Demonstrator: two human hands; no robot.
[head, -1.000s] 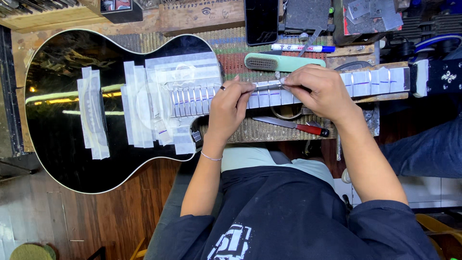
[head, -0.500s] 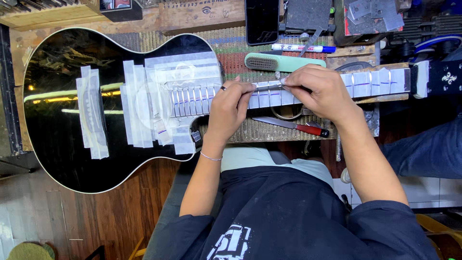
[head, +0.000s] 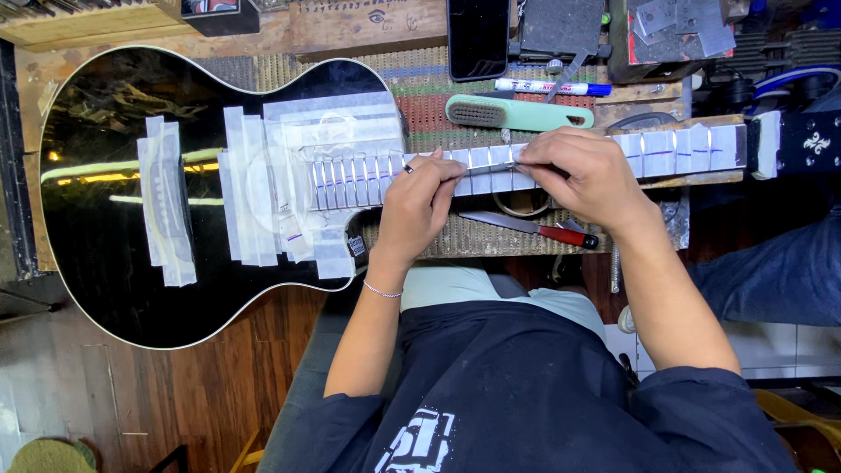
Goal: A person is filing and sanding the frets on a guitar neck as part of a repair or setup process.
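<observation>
Nothing has shifted: both hands, left hand [head: 422, 203] and right hand [head: 585, 172], pinch one slim metal file [head: 491, 167] closed-fingered on one taped black guitar [head: 210, 188].

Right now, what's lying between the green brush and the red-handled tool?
In the head view, the guitar's taped neck runs between the green brush and red-handled tool, with both hands on it.

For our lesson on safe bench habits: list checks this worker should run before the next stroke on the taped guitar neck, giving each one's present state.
1. Both hands on the tool: left hand and right hand hold a thin metal file across the neck. Ok.
2. Fretboard masked with tape strips. Ok.
3. Guitar body taped around the pickup area. Ok.
4. Red-handled knife lies under the neck, near the wrists. Not ok.
5. Green brush within reach. Ok.
6. Neck firmly supported: cannot tell.
</observation>
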